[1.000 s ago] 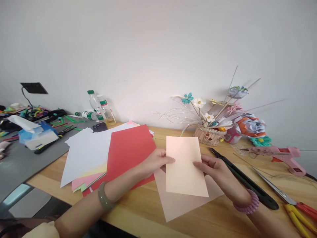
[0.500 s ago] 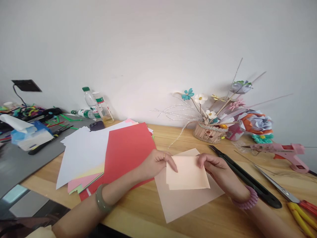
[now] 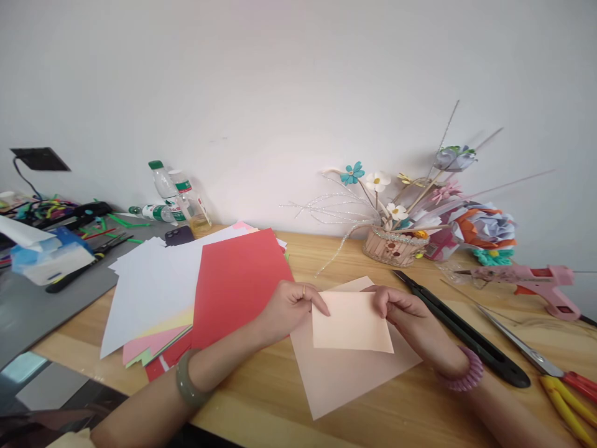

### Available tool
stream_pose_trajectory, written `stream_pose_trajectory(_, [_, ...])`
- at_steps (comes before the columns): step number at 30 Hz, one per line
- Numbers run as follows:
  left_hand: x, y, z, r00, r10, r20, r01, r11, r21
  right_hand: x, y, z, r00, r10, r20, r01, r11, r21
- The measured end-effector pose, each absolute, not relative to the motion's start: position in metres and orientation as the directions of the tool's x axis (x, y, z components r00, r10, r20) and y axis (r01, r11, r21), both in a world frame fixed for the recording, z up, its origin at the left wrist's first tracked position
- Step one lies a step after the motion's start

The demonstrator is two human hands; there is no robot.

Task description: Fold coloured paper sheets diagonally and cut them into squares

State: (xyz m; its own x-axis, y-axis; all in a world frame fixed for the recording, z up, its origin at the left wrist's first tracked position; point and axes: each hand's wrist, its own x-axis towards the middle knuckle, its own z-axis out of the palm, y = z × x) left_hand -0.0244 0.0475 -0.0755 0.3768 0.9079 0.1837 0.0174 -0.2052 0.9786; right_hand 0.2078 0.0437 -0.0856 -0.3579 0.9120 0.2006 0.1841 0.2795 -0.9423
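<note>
Cream paper (image 3: 352, 326) — between left grip (image 3: 290, 311) and right grip (image 3: 411, 316)

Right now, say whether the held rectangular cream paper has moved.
Yes, downward: the top edge of the cream paper, earlier level with the brown wooden basket, now sits lower.

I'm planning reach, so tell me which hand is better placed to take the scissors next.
Probably the right hand: the scissors lie on its side, farther from the left hand. Both hold the small sheet, so neither is free.
</note>
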Motion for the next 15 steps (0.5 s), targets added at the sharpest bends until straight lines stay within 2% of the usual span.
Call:
stream_pose_trajectory(9, [-0.0256,0.0492,-0.0797,0.369,0.924,0.095,0.001,-0.103,0.995,0.2099,0.0471,-0.0911,-0.349,0.919,0.183,0.187,0.260,-0.947])
stream_pose_trajectory(12, [-0.0262,0.0511,-0.0804,0.366,0.928,0.065,0.011,-0.074,0.997,0.2102,0.0469,-0.0907,-0.315,0.937,0.148,0.185,0.214,-0.959])
stream_pose_trajectory(15, [-0.0263,0.0530,-0.0793,0.397,0.917,-0.025,-0.024,0.037,0.999,0.2084,0.0449,-0.0868,-0.265,0.961,0.082,0.162,0.128,-0.978])
